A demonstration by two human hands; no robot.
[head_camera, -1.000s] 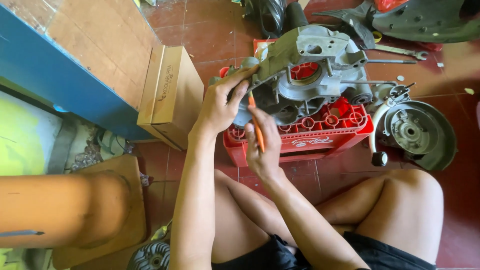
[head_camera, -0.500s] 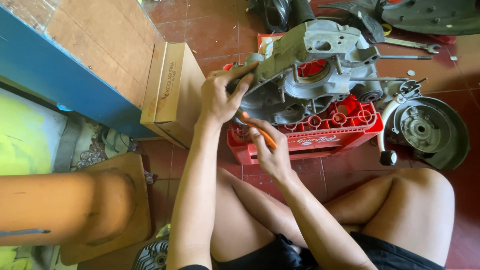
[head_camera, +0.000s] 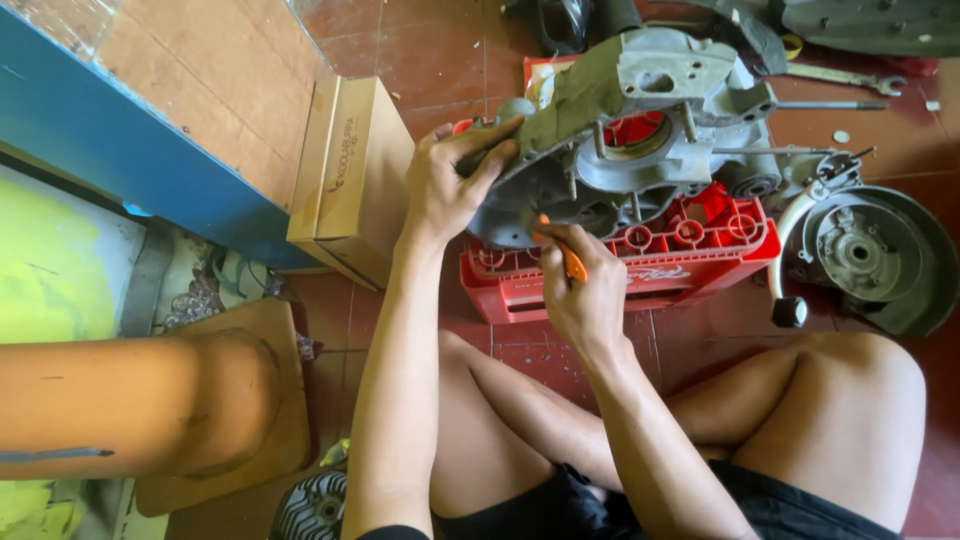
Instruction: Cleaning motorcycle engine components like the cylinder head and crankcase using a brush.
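Right hand [head_camera: 585, 290] grips an orange-handled tool [head_camera: 568, 258], tip up-left into the engine case [head_camera: 640, 130]; left hand [head_camera: 455, 180] clasps its left end, beside a tan box [head_camera: 355, 170].

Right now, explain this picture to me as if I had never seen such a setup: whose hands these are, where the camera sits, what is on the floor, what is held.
The camera is worn on the person's head and looks down, so both arms are the person's own; they sit on a red tiled floor, knees up. The left hand grips the edge of a grey metal engine casing, which rests on a red plastic crate. The right hand holds a small orange-handled tool against the casing's underside; its tip is hidden. A cardboard box lies to the left, a round metal drum part to the right, and a spanner at the top.
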